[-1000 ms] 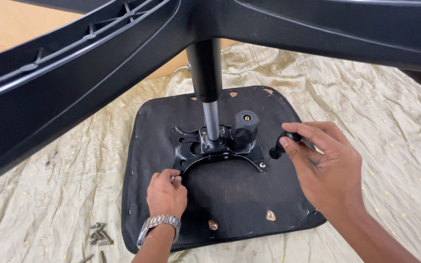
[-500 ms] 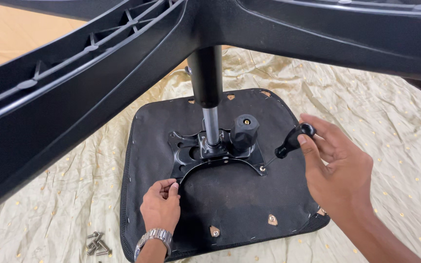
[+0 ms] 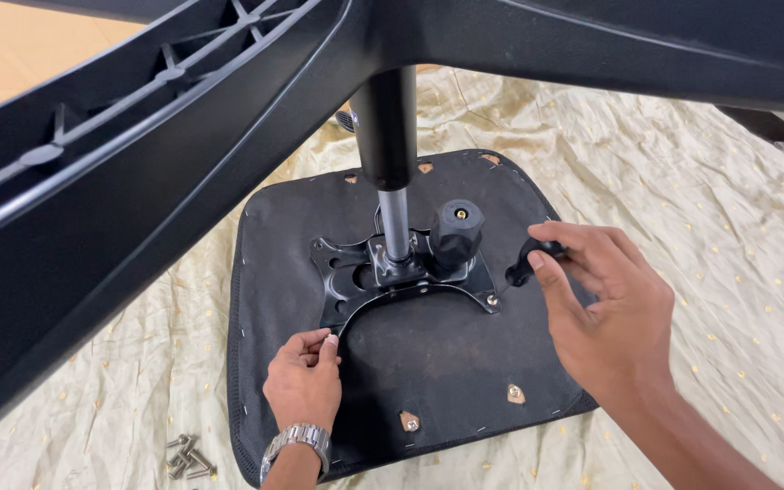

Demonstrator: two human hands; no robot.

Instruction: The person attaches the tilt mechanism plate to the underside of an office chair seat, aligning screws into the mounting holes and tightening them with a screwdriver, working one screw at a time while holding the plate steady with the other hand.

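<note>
Right hand: the right hand (image 3: 614,313) had swung back in from the seat's far edge, where it was half a second earlier; its fingers were closed around the dark handle of a screwdriver (image 3: 526,263), the tip angled down toward the bolt at the right corner of the mounting plate (image 3: 406,277); the tool now stood at that corner instead of hanging out past the edge.
Left hand: the left hand (image 3: 306,386) had stayed near the plate's front-left corner; fingers curled narrow, fingertips pressed to the black underside there; whether it pinched a small bolt I could not tell.
Seat: the upturned black seat pan (image 3: 428,363) lay flat on the pale gold cloth (image 3: 719,236), with the gas column (image 3: 392,172) rising from the plate and the round black knob (image 3: 457,231) just beside it.
Base: the chair's star base (image 3: 138,181) loomed across the top of the view, close to the camera.
Spare hardware: a small heap of screws (image 3: 188,456) sat on the cloth by the seat's near-left corner, well apart from both hands.
Meaning: the return of the tool to the plate suggested that fastening at the right corner was in hand, with the left steadying.
</note>
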